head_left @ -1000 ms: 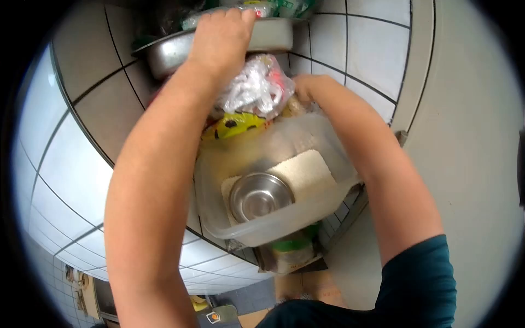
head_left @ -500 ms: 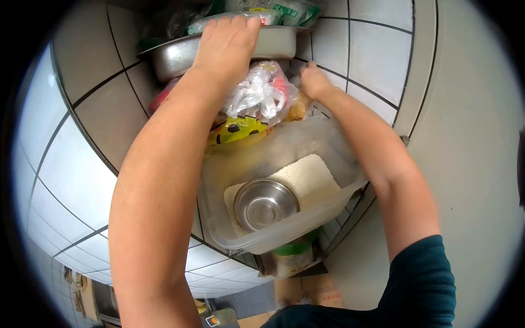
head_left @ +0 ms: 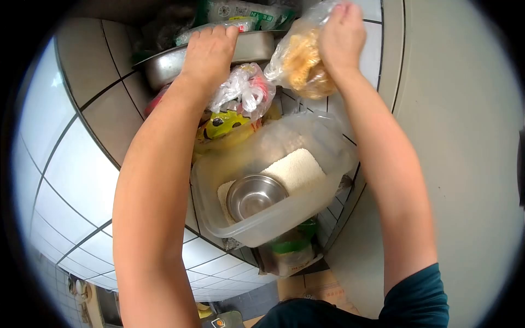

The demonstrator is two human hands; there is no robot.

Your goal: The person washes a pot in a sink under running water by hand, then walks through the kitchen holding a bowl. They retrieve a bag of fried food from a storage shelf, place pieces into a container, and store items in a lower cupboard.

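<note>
My left hand [head_left: 210,52] grips the near rim of a wide metal basin [head_left: 164,66], its fingers curled over the edge and the basin tilted. Raised at the upper right, my right hand [head_left: 343,41] is closed on a clear plastic bag [head_left: 301,57] with yellow-orange contents I cannot identify. Under the basin sits a knotted clear plastic bag [head_left: 246,90] with something pink in it, above a yellow printed bag [head_left: 224,124]. Nearer to me, a translucent plastic bin [head_left: 262,227] holds white rice-like grain [head_left: 298,169] and a steel bowl [head_left: 256,198].
Green-printed plastic packages [head_left: 246,13] lie in the basin. White tiled wall [head_left: 76,180] is on the left, a grey door-like panel [head_left: 459,164] on the right. Below the bin stands a green-banded container [head_left: 292,251], with cardboard [head_left: 322,290] on the floor.
My right hand has come up from beside the knotted bag, lifting the bag with yellow-orange contents out to the upper right. My left hand still holds the basin's rim.
</note>
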